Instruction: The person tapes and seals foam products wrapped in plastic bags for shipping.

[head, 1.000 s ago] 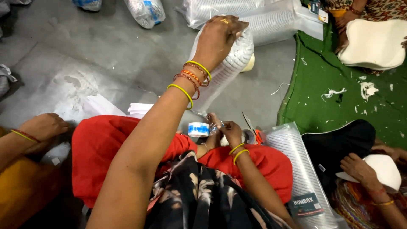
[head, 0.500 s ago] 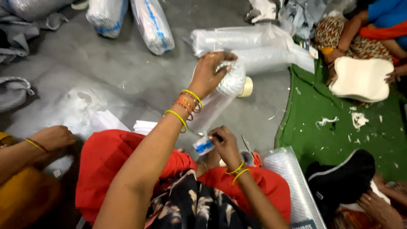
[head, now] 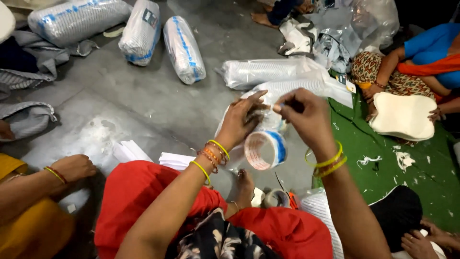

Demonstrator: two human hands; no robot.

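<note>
My left hand [head: 242, 120] grips the top end of a clear plastic sleeve of stacked cups [head: 268, 122], held upright in front of me. My right hand [head: 304, 117] pinches the end of a strip of tape at the sleeve's top. Below my hands hangs a roll of clear tape with a blue edge [head: 265, 149]. Both wrists wear yellow and orange bangles.
Several wrapped white bundles [head: 183, 48] lie on the grey floor at the back, with long cup sleeves [head: 268, 72] nearer. A green mat [head: 412, 172] is on the right, where a person holds a white foam piece [head: 402, 116]. Another person's hand [head: 72, 168] rests at left. White papers [head: 129, 151] lie by my red-clad knee.
My right hand has come up from my lap with the tape roll and now meets my left hand at the sleeve's top. The view has tilted toward the back.
</note>
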